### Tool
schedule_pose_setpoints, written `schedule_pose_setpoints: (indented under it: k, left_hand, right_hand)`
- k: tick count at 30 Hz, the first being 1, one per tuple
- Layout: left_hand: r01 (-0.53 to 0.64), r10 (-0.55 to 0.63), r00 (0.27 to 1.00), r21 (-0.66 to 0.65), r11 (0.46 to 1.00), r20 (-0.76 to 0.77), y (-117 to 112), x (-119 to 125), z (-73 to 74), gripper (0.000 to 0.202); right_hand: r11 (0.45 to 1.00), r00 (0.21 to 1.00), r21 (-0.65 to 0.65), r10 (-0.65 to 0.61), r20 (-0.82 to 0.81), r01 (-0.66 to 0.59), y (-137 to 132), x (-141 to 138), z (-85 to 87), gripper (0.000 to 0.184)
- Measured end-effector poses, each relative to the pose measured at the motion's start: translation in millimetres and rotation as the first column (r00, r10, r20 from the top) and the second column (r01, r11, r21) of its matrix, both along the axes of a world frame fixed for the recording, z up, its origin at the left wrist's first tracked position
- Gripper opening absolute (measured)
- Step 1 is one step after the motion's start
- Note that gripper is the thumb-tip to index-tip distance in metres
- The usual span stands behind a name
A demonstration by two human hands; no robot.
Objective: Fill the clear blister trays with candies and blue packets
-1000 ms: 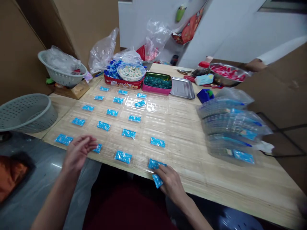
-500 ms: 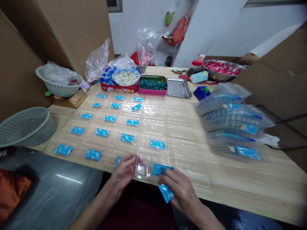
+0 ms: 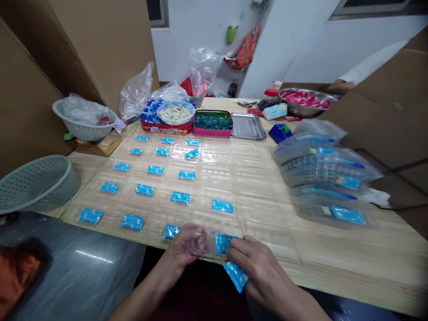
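My left hand [image 3: 186, 246] is closed on the end of a clear plastic tray [image 3: 211, 244] at the table's front edge. My right hand [image 3: 257, 263] grips a blue patterned packet [image 3: 236, 275], which sticks out below its fingers. Under the right fingertips, a second blue packet [image 3: 223, 243] lies at the tray; I cannot tell whether those fingers pinch it too. Beside the left hand is another blue packet [image 3: 172, 231], partly covered by it. Rows of clear trays [image 3: 216, 171] spread over the table, several on the left bearing one blue packet each, such as this packet [image 3: 133, 221].
At the back stand a red tin [image 3: 167, 128], a pink tin [image 3: 212, 132] of dark green pieces and a metal tray [image 3: 248, 125]. Filled clear packs [image 3: 321, 178] are stacked on the right. Grey baskets [image 3: 67, 178] sit at left, a steel bowl [image 3: 302, 109] at back right.
My left hand has closed around the tray's end and moved slightly right. The right hand has shifted a little right and down with its packet. The view has tilted slightly upward.
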State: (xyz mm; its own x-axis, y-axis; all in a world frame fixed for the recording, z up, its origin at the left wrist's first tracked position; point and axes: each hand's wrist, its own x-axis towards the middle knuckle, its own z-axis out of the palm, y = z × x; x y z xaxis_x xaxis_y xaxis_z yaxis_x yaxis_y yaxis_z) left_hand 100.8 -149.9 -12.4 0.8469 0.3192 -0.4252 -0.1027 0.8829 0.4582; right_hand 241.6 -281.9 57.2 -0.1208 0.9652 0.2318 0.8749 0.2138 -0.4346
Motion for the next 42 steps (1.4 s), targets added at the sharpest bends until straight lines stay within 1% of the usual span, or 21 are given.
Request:
schedule_pose_setpoints:
  k: [3,5,8,11,14,16,18,22,25,27,30,33,36,38,40,42]
  left_hand:
    - [0.063,-0.06,0.998,-0.133,0.989,0.027,1,0,6.2,0.039]
    - [0.105,-0.105,0.994,-0.182,0.978,0.009,0,1,9.6,0.04]
    - [0.117,-0.125,0.992,-0.227,0.967,-0.022,-2,0,12.3,0.039]
    - [0.099,-0.105,0.994,-0.238,0.966,-0.013,-5,0,13.3,0.042]
    - [0.048,-0.045,0.999,-0.258,0.965,0.017,-7,0,13.6,0.044]
    - [0.01,0.001,0.999,-0.286,0.958,0.041,-9,0,12.9,0.041]
    - [-0.003,0.023,0.998,-0.312,0.95,0.061,-10,-1,11.3,0.037]
    - [-0.027,0.048,0.998,-0.379,0.925,0.045,-12,-3,7.3,0.026]
    - [-0.026,0.03,1.0,-0.411,0.911,0.005,-14,-3,7.3,0.021]
    - [-0.031,0.023,0.999,-0.425,0.904,-0.024,-15,-2,10.6,0.027]
    - [-0.062,0.054,0.998,-0.449,0.892,-0.031,-16,0,19.1,0.038]
    - [-0.064,0.058,0.998,-0.421,0.905,-0.027,-16,1,23.7,0.044]
    - [-0.076,0.068,0.997,-0.385,0.92,-0.033,-15,-3,19.3,0.044]
    - [-0.124,0.1,0.991,-0.351,0.928,-0.084,-14,-13,15.3,0.04]
    - [-0.193,0.153,0.974,-0.257,0.947,-0.166,-12,-30,14.7,0.032]
    - [-0.266,0.24,0.942,-0.082,0.961,-0.236,-6,-52,18.6,0.025]
  right_hand:
    - [1.0,1.0,0.011,0.021,0.014,-0.021,1,-2,-0.3,0.028]
    - [0.999,0.999,0.013,0.038,0.034,-0.038,2,-3,-0.4,0.029]
    - [0.999,0.996,0.006,0.05,0.069,-0.05,3,-4,-0.4,0.029]
    - [0.999,0.994,-0.005,0.049,0.097,-0.049,4,-3,-0.2,0.029]
    - [0.998,0.993,0.014,0.052,0.108,-0.054,5,-1,-0.9,0.03]
    - [0.998,0.994,0.034,0.053,0.099,-0.057,5,-1,-1.6,0.03]
    - [0.997,0.995,0.047,0.051,0.088,-0.055,5,0,-2.2,0.031]
    - [0.997,0.996,0.058,0.037,0.082,-0.042,5,1,-2.2,0.032]
    - [0.998,0.996,0.04,0.044,0.079,-0.047,4,1,-2.9,0.032]
    - [0.999,0.995,0.019,0.048,0.082,-0.05,3,-1,-4.2,0.032]
    - [0.999,0.996,0.004,0.042,0.084,-0.042,2,-3,-6.4,0.031]
    - [0.999,0.997,0.003,0.041,0.072,-0.041,3,-2,-7.0,0.03]
    - [0.999,0.998,0.031,0.033,0.059,-0.035,1,0,-6.0,0.031]
    - [0.998,0.998,0.058,-0.001,0.062,-0.003,-2,3,-7.5,0.03]
    - [0.996,0.996,0.077,-0.045,0.075,0.04,-8,5,-13.5,0.027]
    - [0.995,0.993,0.076,-0.075,0.096,0.068,-13,6,-24.6,0.025]
